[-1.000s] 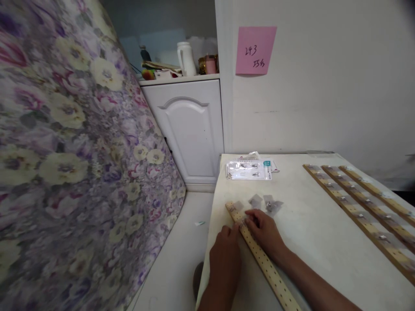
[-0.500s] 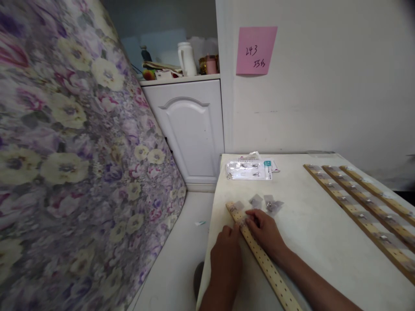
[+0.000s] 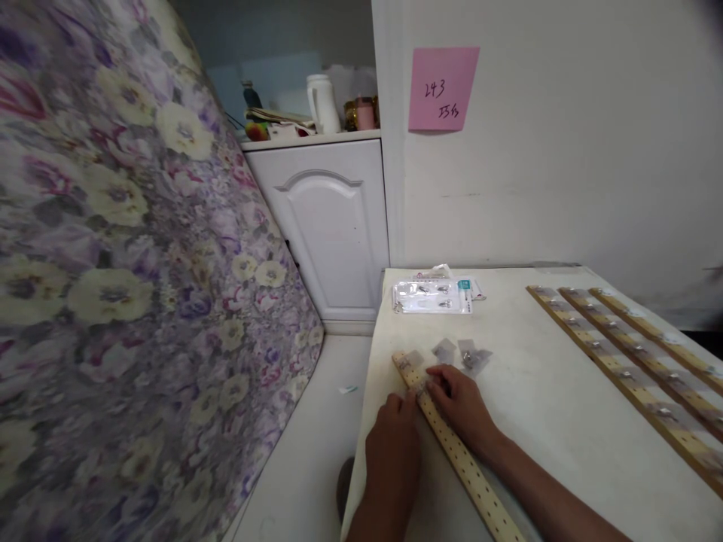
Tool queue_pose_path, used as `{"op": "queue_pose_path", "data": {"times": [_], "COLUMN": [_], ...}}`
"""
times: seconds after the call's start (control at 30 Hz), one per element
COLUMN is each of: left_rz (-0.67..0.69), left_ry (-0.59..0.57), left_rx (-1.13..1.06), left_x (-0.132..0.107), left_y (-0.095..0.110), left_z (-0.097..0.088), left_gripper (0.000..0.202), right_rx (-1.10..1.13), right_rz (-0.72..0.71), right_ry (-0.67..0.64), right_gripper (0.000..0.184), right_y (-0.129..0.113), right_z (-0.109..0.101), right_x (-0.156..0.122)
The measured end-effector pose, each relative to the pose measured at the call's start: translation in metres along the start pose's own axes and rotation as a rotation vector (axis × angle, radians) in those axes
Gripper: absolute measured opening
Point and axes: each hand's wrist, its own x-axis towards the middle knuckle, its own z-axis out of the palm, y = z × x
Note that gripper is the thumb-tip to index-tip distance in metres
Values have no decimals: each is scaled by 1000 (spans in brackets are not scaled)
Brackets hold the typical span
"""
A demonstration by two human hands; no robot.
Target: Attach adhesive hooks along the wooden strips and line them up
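Note:
A long wooden strip with rows of small holes [image 3: 460,459] lies slantwise on the white table [image 3: 536,391]. My left hand [image 3: 392,452] rests against its left side, fingers curled. On the strip's right side, my right hand [image 3: 460,403] pinches something small against its upper end; what it holds is too small to make out. Several small clear bags with metal parts [image 3: 463,354] lie just beyond my fingers. One small bag [image 3: 411,360] sits on the strip's far tip.
Three more wooden strips carrying small bags [image 3: 626,354] lie at the table's right. A clear blister pack [image 3: 434,295] sits near the far edge. A pink sticky note [image 3: 442,88] hangs on the wall. A flowered mattress [image 3: 129,271] leans at left beside a white cabinet [image 3: 327,226].

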Motion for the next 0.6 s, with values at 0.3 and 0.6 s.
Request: {"op": "queue_pose_path", "data": {"times": [0.3, 0.6], "left_rz": [3, 13], "left_ry": [9, 3], "left_rx": [-4, -3], "left_x": [0, 0], "left_y": [-1, -1], "left_z": [0, -1], "left_gripper": [43, 43], "right_rx": [-19, -26], "right_rz": [-5, 20], "right_ry": [5, 4], "right_gripper": [27, 27], "right_y": [0, 3], "right_z": [3, 6], "right_x": [0, 2]}}
